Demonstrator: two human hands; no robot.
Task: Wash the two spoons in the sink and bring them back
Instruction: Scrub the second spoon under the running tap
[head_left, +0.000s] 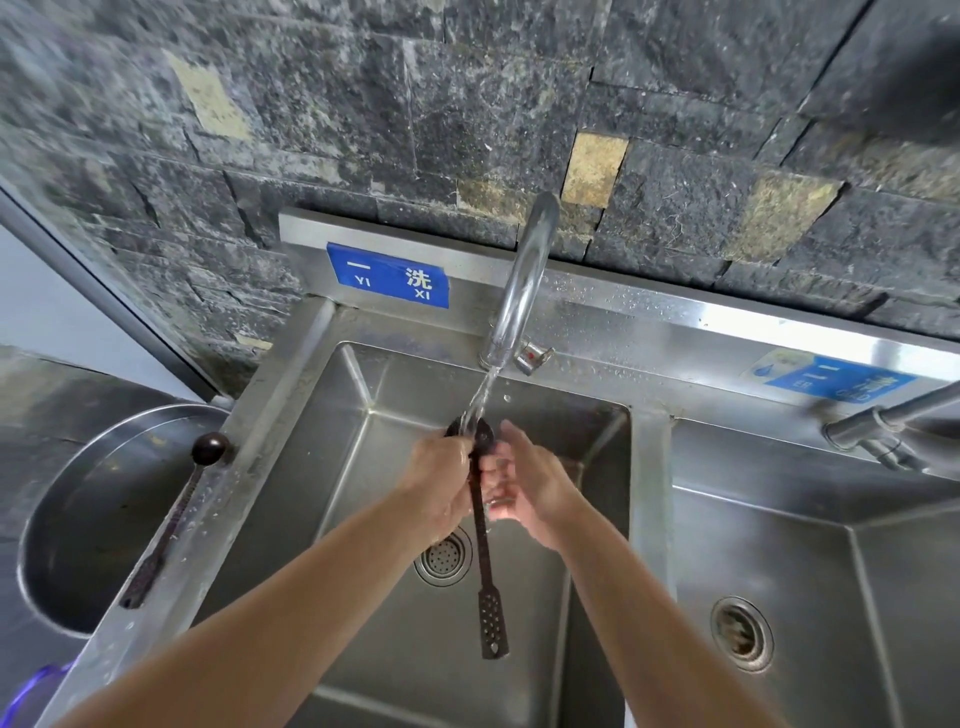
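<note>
A dark long-handled spoon (485, 566) hangs over the left steel sink basin (597, 467), bowl up under the running water from the tap (524, 280). My left hand (441, 478) grips the spoon just below its bowl. My right hand (530, 483) touches the upper handle from the right, fingers curled around it. A second dark spoon (171, 519) lies on the sink's left rim, its round bowl at the far end.
A round steel tub (57, 519) sits left of the sink. A second basin (779, 571) with its own tap (883, 431) lies to the right. A drain strainer (441, 561) shows below my hands. Dark stone wall stands behind.
</note>
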